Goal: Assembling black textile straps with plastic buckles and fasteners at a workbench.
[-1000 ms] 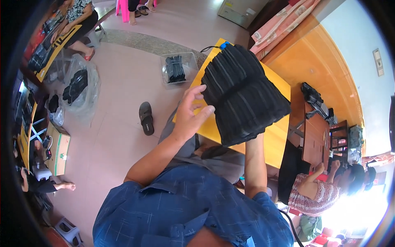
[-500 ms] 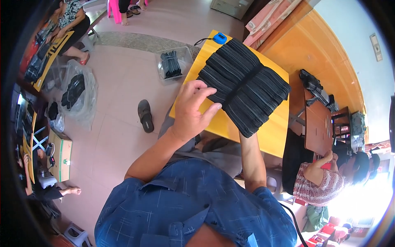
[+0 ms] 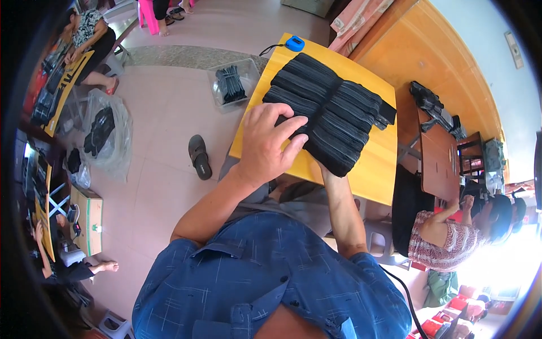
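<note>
A thick bundle of black fabric pieces (image 3: 353, 104), stacked in ridged rows with a dark band across its middle, lies tilted over the yellow table (image 3: 382, 175). My right hand (image 3: 329, 169) reaches under its near end and holds it from below; the fingers are hidden beneath the stack. At the bundle's near left edge is my left hand (image 3: 270, 138), thumb and forefinger apart, their tips against the ridged layers. Beyond the bundle's right side, a smaller black stack (image 3: 386, 115) shows on the table.
A blue device with a cord (image 3: 294, 43) lies at the table's far left corner. On the floor to the left are a clear bin (image 3: 217, 101) holding a dark bundle, a slipper (image 3: 199, 157) and a plastic bag (image 3: 116, 141). Other people sit at tables on both sides.
The bundle has shifted left and away from me, uncovering the smaller black stack on its right. My left hand has come further onto the bundle's edge.
</note>
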The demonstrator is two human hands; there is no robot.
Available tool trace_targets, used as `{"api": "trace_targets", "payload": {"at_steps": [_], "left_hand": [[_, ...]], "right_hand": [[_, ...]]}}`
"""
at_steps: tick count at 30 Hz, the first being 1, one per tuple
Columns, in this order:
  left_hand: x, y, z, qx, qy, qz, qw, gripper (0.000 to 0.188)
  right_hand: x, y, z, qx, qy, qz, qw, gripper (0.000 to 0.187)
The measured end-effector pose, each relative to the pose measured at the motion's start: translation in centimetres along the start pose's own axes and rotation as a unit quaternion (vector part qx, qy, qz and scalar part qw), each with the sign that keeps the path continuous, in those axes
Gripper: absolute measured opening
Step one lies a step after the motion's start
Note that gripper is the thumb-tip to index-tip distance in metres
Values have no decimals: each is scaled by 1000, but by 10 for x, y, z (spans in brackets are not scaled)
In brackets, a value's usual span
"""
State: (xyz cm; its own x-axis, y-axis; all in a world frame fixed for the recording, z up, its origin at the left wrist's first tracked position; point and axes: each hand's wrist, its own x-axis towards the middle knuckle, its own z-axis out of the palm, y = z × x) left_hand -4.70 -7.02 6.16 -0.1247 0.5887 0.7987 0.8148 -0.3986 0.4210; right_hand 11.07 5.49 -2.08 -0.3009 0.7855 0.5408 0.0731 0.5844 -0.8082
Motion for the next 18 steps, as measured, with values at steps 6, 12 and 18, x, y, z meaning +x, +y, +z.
{"api": "trace_targets", "payload": {"at_steps": [6,12,18], "left_hand": [[-4,2,6,-8,-13,-11,1000,34],[0,-1,4,20,-36,3,999,37],[3,2,-6,11,-96,-40,995,40]], "right_hand": [[-13,-1,-13,614,-16,351,707,36],[-13,7,-10,608,-66,425,668,42],[-5,6,-3,573,-135,449,672,46]]}}
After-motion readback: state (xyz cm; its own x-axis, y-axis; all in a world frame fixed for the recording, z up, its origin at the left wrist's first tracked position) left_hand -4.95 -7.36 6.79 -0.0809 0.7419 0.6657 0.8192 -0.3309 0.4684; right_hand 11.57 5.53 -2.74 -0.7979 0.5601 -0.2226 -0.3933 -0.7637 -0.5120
